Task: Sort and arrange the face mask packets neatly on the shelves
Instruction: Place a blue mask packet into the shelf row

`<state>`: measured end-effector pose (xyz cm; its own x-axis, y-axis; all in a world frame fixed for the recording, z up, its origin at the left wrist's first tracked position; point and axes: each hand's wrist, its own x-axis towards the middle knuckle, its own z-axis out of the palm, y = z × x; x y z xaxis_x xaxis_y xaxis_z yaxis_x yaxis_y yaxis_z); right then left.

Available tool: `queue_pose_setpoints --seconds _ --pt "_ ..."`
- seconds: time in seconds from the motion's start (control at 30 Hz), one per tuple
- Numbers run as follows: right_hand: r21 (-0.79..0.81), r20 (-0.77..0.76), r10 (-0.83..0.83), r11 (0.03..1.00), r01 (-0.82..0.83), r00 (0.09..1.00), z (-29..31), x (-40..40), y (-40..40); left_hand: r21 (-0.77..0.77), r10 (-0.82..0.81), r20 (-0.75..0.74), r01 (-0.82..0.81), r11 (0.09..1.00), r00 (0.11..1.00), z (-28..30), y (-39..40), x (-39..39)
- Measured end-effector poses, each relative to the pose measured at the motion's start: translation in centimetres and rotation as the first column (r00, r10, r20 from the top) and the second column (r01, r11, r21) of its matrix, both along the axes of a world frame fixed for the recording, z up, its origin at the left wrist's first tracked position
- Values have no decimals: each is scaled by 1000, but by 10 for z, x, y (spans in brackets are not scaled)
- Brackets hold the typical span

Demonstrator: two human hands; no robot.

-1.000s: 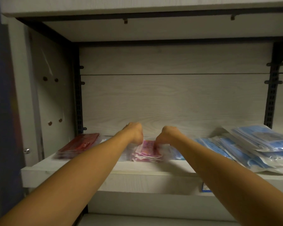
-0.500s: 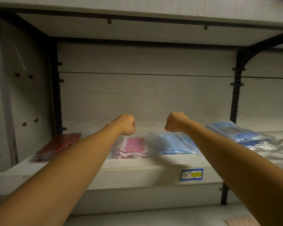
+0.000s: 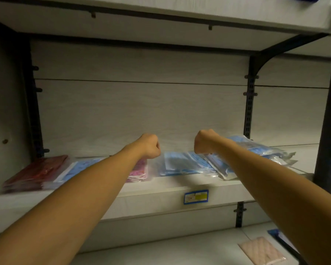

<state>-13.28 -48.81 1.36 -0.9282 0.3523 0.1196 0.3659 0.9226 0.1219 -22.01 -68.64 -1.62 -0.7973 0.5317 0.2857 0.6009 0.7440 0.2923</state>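
Already laid flat along the near edge of the shelf (image 3: 161, 190), by colour: red packet (image 3: 34, 173) far left, light blue packet (image 3: 78, 168) just beside it and overlapping its right edge, pink packet (image 3: 139, 171) next, partly hidden behind the left forearm. Then a blue packet (image 3: 177, 165) and, further right, a loose blue heap (image 3: 256, 155), fanned and tilted, one packet resting on another, not squared up. Probably the part left to tidy, judging from the overlap.

Held above the row, touching nothing: left hand (image 3: 149, 146) over the pink packet, right hand (image 3: 203, 141) over the inner end of the blue heap. Both curled into fists, empty, knuckles facing each other across a small gap. Likely a pause between packets, each fist poised over its own colour group; cannot say more than that.

Stuck to the shelf's front lip, below the blue packets, a blue-and-yellow price label (image 3: 196, 197). Bracketed to a black slotted upright (image 3: 249, 104) at the right, with another board overhead. Down on the lower shelf, near right, a pale pink packet (image 3: 262, 251) lying alone, and a blue edge beside it, too cropped to identify.
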Motion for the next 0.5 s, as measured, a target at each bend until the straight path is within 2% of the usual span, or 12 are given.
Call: queue_pose_setpoints --seconds 0.1,0.17,0.33,0.4,0.5 --pt "-3 -9 33 999 -33 999 0 -4 14 -21 -26 -19 26 999 999 5 19 10" --pt "-11 -17 65 998 -66 998 0 -8 23 -23 13 -20 -13 1000 1000 5 32 10" --pt "5 -3 178 984 -178 984 -6 -19 37 -183 222 42 -211 960 974 -1 51 7" --pt "-3 -7 219 976 -219 976 -9 -25 41 -189 301 100 -279 942 948 -4 55 6" --pt "-50 -49 282 957 -284 958 -12 -32 47 -249 389 102 -355 901 916 -9 57 7"
